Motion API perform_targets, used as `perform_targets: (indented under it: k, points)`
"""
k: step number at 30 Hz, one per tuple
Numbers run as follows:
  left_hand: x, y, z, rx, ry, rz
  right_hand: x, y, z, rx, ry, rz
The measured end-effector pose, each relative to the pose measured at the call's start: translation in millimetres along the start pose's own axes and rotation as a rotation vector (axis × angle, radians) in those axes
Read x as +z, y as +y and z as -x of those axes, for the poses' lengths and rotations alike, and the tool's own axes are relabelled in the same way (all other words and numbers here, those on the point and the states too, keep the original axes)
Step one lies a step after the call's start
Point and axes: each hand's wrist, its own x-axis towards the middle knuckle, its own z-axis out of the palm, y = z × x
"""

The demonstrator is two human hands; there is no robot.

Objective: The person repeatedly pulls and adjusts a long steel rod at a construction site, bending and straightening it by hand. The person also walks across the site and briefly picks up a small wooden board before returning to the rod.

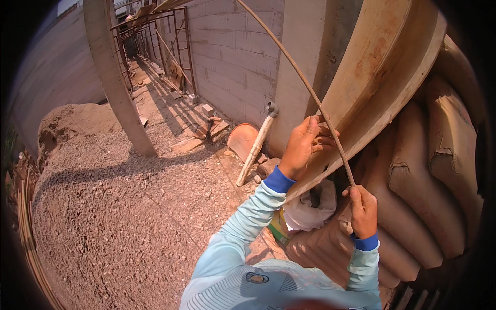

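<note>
A long, thin brown rod [305, 80] curves down from the top edge to my right hand [363, 209], which is closed on its lower end with the thumb pressed on top. My left hand [306, 143] is higher up beside the rod, its thumb raised and apart from it. The left fingers reach behind the rod and are partly hidden; whether they press on it I cannot tell. Behind both hands, long yellowish boards [374, 67] lean at a slant. Whether the rod is metal or wood does not show clearly.
Stacked brown sacks [413, 170] fill the right side. A white bag [312, 206] lies below the boards. A pipe with a grey elbow [256, 147] leans near an orange round piece [243, 139]. Gravel [129, 222] spreads left, around a slanted post [116, 77]; scaffolding [155, 46] stands far back.
</note>
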Motion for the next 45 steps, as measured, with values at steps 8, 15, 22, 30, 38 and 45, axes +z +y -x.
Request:
perform_targets:
  k: [8, 15, 22, 30, 38, 45]
  points:
    - [-102.1, -58.6, 98.3, -0.344, 0.296, -0.020, 18.3, -16.4, -81.4, -0.182, 0.072, 0.146]
    - [-186.9, -146.4, 257.9, -0.641, 0.768, -0.014, 64.8, -29.9, -133.2, -0.299, 0.083, 0.291]
    - [-228.9, -197.9, 403.6, -0.821, 1.253, 0.022, 114.9, -51.5, -195.5, -0.330, 0.105, 0.305]
    - [-261.4, -227.9, 500.8, -0.521, 1.562, 0.205, 172.8, -122.5, -340.8, -0.327, 0.100, 0.422]
    - [-259.2, -224.3, 573.9, -0.444, 1.976, 0.316, 263.4, -235.1, -500.9, -0.193, 0.362, 0.587]
    - [-265.9, -200.0, 608.0, -0.192, 2.543, 0.683, 348.9, -329.7, -590.0, -0.211, 0.378, 0.614]
